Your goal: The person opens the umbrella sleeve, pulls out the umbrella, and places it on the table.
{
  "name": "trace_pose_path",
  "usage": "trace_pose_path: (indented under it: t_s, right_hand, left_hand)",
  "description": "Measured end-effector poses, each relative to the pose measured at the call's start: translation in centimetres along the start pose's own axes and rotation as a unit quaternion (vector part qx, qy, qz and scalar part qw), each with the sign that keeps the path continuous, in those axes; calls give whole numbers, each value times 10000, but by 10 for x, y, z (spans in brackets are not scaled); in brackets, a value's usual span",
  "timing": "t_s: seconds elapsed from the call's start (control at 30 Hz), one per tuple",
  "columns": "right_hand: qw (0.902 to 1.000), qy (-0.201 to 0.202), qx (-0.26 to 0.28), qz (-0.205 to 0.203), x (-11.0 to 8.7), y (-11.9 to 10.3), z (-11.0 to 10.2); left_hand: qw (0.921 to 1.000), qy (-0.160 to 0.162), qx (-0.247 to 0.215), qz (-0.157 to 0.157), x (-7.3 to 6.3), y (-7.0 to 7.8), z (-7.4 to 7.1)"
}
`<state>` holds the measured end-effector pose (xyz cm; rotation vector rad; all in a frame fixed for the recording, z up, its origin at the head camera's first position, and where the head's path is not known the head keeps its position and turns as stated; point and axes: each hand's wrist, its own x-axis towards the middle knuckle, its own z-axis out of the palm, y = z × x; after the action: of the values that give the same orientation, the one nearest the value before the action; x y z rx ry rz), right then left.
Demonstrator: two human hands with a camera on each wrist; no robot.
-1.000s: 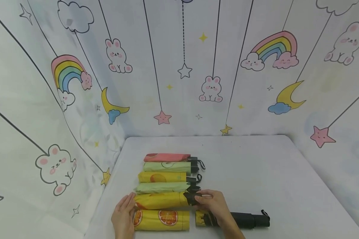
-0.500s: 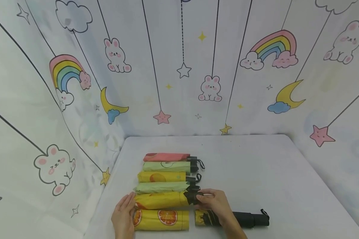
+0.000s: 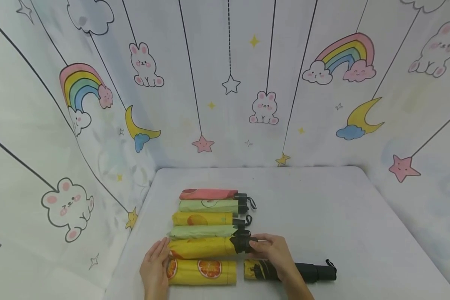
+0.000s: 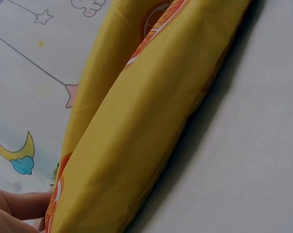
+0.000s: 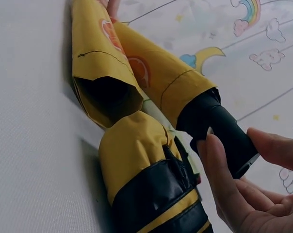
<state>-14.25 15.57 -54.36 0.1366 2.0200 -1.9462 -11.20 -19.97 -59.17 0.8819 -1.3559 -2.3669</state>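
Note:
A folded umbrella in a yellow sleeve (image 3: 202, 248) lies across the front of the row. My right hand (image 3: 273, 250) pinches its black handle (image 5: 224, 138) between thumb and fingers. My left hand (image 3: 154, 266) has its fingers nearly straight against the sleeve's left end; in the left wrist view, its fingers (image 4: 25, 204) show at the lower left. Nearer me lies a flat yellow sleeve with orange slices (image 3: 189, 273), its open mouth dark inside in the right wrist view. Beside it, partly behind my right forearm, lies a bare black-and-yellow folded umbrella (image 3: 309, 272).
Behind the held umbrella, several sleeved umbrellas lie parallel: pale green (image 3: 202, 232), yellow (image 3: 217, 218), another green (image 3: 191, 206) and a red one (image 3: 217, 194) at the back. Their black handles point right. A patterned curtain (image 3: 225, 125) encloses the white table (image 3: 322, 208).
My right hand has shifted slightly right with the handle, and more black handle shows past the sleeve's mouth. My left hand stays at the other end. The head view has tilted a little.

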Motion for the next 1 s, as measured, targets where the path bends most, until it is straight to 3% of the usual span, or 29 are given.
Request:
trace_pose_path:
  t_s: [0.47,0.63,1.0]
  right_hand:
    - [9997,128,220,47,-1,-1,-7]
    - [9995,148,291,-17,-1,0,-9]
    - [9992,288,274,34,-4,-1,-15]
  left_hand:
    - [9999,9,-112,109,2,-1,1]
    - [9996,-118,-257,78,0,0,0]
    - [9998,-45,-216,-23,-2,1,0]
